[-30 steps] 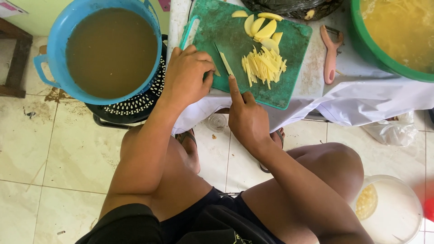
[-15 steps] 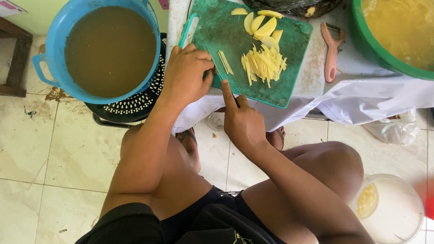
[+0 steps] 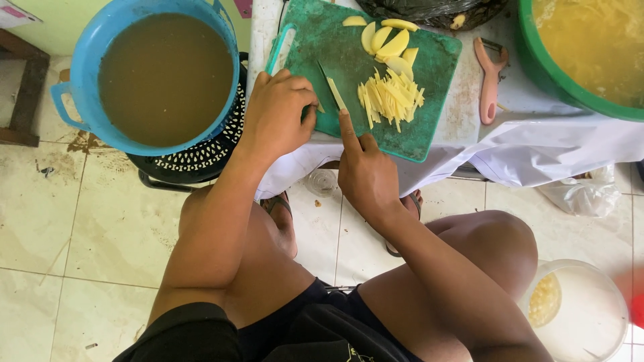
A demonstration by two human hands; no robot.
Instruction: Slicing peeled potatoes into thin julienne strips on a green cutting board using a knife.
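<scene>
A green cutting board (image 3: 349, 50) lies on a cloth-covered table. My left hand (image 3: 278, 110) is curled at the board's left edge, pressing down a potato piece (image 3: 321, 107) that is mostly hidden under the fingers. My right hand (image 3: 365, 174) grips a knife (image 3: 331, 84), with the index finger laid along its spine and the blade just right of my left fingers. A pile of thin potato strips (image 3: 392, 97) lies right of the blade. Several flat potato slices (image 3: 389, 40) sit at the board's far side.
A blue bucket of brown water (image 3: 77, 67) stands left on a black perforated stand (image 3: 201, 157). A pink peeler (image 3: 490, 77) lies right of the board. A green basin (image 3: 537, 64) of yellowish liquid sits at the top right, and a white tub (image 3: 583, 322) is on the floor.
Half a second ago the blade was pulled back toward my left hand, showing fresh-cut strips. Now the knife is forward over them again. My left hand has stayed put.
</scene>
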